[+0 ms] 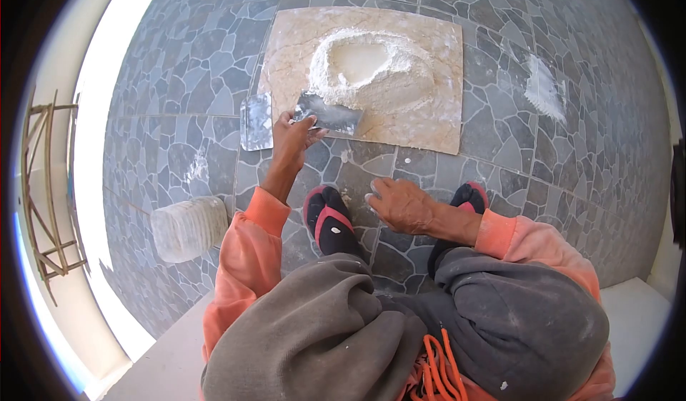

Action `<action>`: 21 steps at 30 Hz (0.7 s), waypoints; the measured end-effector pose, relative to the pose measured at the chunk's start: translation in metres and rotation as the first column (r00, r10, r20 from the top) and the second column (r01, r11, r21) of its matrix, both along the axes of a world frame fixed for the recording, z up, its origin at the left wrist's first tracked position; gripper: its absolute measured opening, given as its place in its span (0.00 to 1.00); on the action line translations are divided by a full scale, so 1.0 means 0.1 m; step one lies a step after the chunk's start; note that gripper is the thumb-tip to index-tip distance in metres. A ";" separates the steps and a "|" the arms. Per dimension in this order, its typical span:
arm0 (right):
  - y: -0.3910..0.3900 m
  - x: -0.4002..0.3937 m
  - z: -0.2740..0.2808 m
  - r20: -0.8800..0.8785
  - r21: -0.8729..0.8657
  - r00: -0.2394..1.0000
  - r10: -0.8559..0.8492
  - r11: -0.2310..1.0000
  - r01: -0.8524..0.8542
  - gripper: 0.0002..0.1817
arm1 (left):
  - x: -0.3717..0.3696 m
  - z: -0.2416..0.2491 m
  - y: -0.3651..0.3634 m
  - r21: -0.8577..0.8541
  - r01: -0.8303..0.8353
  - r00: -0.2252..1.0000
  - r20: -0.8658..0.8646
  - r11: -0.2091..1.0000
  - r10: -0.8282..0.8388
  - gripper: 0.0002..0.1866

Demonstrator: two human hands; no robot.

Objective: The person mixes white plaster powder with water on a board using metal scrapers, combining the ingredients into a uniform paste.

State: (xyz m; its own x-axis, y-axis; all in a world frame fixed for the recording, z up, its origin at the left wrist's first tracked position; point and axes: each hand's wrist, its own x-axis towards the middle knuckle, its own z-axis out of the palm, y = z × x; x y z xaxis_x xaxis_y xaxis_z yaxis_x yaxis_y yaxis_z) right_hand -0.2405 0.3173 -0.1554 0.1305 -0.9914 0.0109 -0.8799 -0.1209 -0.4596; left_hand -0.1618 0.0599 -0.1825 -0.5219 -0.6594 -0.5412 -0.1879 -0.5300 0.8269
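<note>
My left hand is closed on a flat dark metal scraper, thumb on top, at the lower left of a square tan tile. On the tile lies a heap of white powder with a hollow that holds pale liquid or paste. The scraper's upper edge touches the heap's lower side. A second flat metal plate lies at the tile's left edge, beside my left wrist. My right hand hangs in front of my knees, fingers curled, thumb and finger close together; whether anything small is between them is hidden.
A ribbed translucent plastic container stands at the left. White smears mark the stone-pattern floor at right and left. My feet in black and red sandals are just below the tile. A wooden frame is at the far left.
</note>
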 end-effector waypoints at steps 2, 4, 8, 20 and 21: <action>0.00 0.00 0.00 0.007 0.004 1.000 0.004 1.000 -0.004 0.11 | -0.04 0.08 -0.04 -0.019 0.014 1.000 0.017 1.000 -0.013 0.23; -0.01 0.01 0.00 0.012 0.025 1.000 0.016 1.000 -0.016 0.11 | -0.09 0.16 -0.07 -0.035 0.035 0.999 0.026 0.999 -0.034 0.23; -0.01 0.02 0.00 0.007 0.045 1.000 0.013 0.999 -0.013 0.11 | -0.17 0.23 -0.16 -0.046 0.098 0.995 0.025 0.994 -0.097 0.20; 0.01 0.03 0.03 0.021 0.082 1.000 0.010 0.997 -0.012 0.13 | -0.49 0.42 -0.41 -0.097 0.155 0.986 0.077 0.983 -0.148 0.20; 0.01 0.04 0.03 0.021 0.083 1.000 0.009 0.997 -0.011 0.12 | -0.52 0.40 -0.44 -0.105 0.163 0.984 0.086 0.981 -0.154 0.20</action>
